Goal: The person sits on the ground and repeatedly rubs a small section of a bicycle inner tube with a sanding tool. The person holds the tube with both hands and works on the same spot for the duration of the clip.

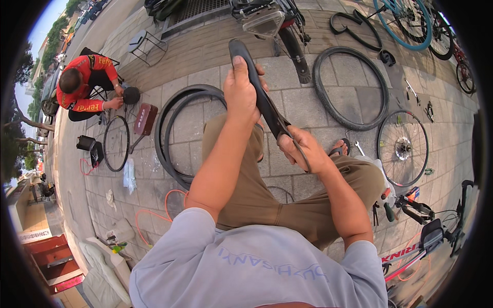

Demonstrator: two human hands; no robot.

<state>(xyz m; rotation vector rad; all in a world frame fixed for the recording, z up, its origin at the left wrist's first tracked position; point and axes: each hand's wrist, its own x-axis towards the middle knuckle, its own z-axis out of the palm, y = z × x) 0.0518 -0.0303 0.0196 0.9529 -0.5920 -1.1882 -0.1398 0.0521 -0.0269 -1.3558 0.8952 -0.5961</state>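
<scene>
In front of my body I hold a black bicycle tyre (264,105), seen nearly edge-on as a narrow slanting loop. My left hand (241,93) is closed round its upper part, the thumb lying along the near face and the fingertips showing on the far side. Lower down, my right hand (304,148) grips the tyre's near end, where a thin edge curves down past the fingers. More black tyres (163,131) lie on the paving to my left. Another knobbly tyre (317,84) rests ahead on the right.
A bare spoked wheel (380,149) and a wrench (360,148) lie at my right. Part of a bicycle (432,236) is nearer. An orange hose (137,220) runs on the left, by a red toolbox (146,119). A person in red (84,84) sits beyond.
</scene>
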